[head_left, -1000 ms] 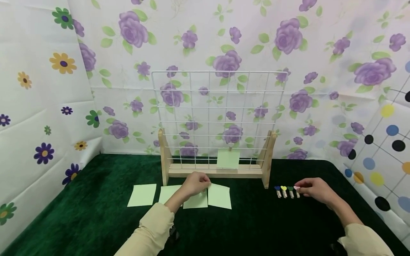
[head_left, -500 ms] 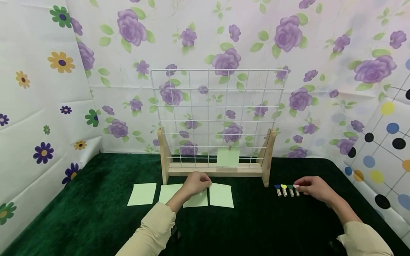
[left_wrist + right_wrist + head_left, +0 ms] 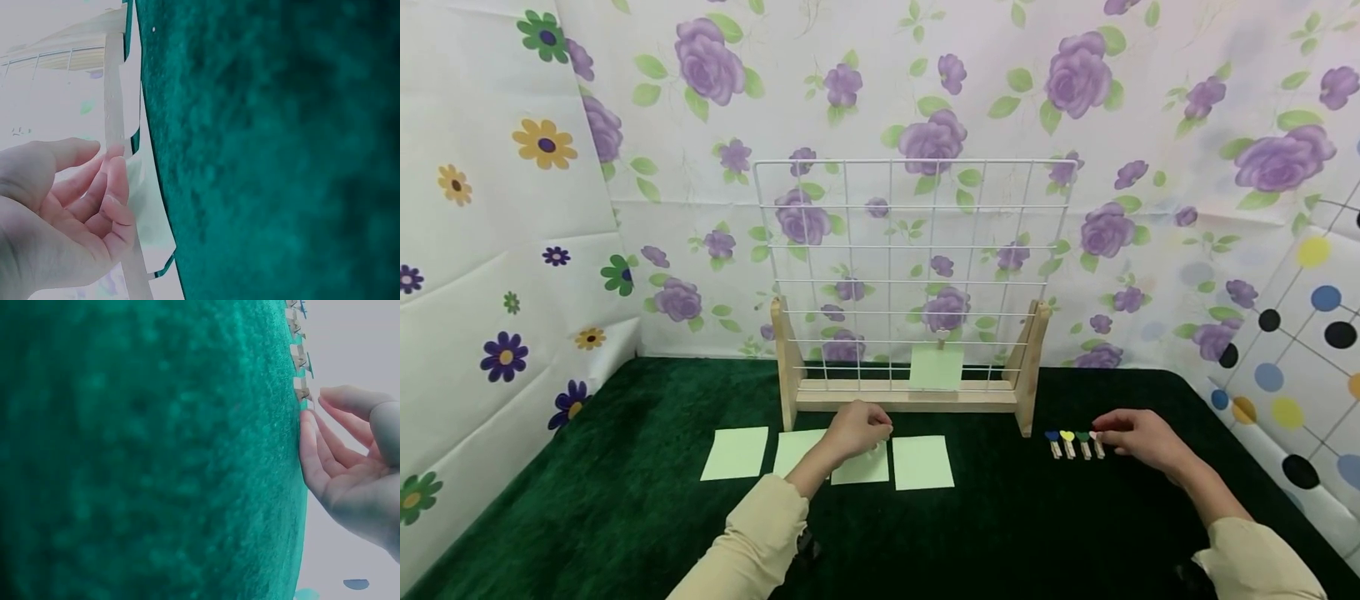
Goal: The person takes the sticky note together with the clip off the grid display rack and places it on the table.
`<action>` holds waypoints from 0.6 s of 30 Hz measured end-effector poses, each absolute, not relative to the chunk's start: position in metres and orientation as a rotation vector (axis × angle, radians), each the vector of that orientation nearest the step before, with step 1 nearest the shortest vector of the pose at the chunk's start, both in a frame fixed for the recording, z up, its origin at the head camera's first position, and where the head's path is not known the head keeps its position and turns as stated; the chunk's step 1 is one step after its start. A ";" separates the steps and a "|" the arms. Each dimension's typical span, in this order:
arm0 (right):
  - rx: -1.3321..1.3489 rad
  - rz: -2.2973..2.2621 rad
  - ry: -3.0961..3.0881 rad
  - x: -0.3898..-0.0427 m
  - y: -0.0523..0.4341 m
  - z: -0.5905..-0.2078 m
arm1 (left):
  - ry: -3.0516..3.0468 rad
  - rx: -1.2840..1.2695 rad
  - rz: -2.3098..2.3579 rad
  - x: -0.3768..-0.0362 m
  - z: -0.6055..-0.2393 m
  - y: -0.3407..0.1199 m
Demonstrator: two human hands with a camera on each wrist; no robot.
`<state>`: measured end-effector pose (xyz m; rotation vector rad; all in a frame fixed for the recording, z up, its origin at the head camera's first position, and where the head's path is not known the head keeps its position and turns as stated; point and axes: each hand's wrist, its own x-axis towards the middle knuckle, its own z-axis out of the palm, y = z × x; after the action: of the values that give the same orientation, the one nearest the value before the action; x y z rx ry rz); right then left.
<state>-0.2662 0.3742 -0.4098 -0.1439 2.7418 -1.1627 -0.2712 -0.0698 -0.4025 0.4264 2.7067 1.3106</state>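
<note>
Left hand (image 3: 857, 429) pinches a green note (image 3: 861, 468) mid-frame to lift it; right hand (image 3: 1138, 440), fingers loosely apart, touches the pink clip (image 3: 1097, 443).

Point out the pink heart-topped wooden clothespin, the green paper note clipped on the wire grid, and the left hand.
pink heart-topped wooden clothespin (image 3: 1098, 445), head view, wooden body.
pale green paper note clipped on the white wire grid (image 3: 936, 367), head view, sheet's middle.
left hand (image 3: 857, 430), head view, back of hand.
</note>
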 end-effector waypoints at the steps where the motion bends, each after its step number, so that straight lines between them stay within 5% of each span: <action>1: -0.143 -1.161 2.753 -0.266 0.373 -0.409 | 2.714 0.425 1.308 -0.271 -0.402 -0.071; 18: -0.303 -1.100 3.046 -0.257 0.320 -0.381 | 2.780 0.347 1.450 -0.273 -0.393 -0.081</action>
<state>-0.2565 0.3196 -0.3815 -0.3029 3.0457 -1.1001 -0.2729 -0.0807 -0.3934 0.3472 2.7799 1.4496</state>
